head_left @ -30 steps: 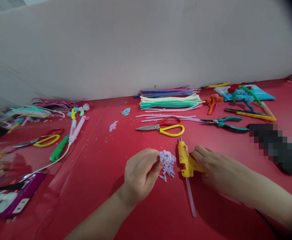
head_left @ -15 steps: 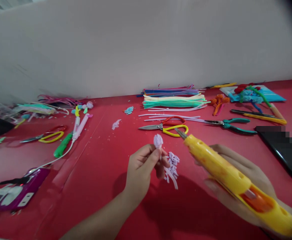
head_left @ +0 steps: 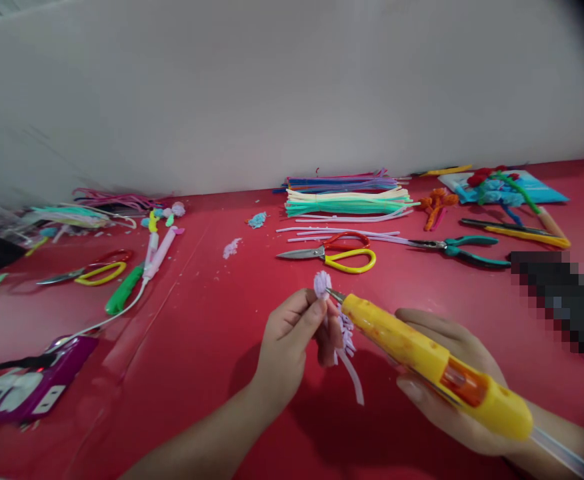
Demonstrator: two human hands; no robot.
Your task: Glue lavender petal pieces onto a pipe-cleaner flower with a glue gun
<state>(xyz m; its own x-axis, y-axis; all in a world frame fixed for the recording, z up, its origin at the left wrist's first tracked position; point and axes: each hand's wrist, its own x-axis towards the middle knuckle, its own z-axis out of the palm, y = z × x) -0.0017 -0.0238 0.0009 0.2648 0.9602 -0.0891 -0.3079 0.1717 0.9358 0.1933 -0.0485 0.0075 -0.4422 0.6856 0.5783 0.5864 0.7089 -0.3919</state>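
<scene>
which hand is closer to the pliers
Right. The right hand, around the yellow glue gun, is below the pliers in the picture. The left hand, holding a small lilac piece, is farther off, below and well to their left.

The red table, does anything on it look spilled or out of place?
Slightly: lilac scraps and a small blue heap lie loose on the red table, left of the middle scissors, with specks scattered nearby, rather like spilled trimmings. Nothing looks plainly damaged.
</scene>
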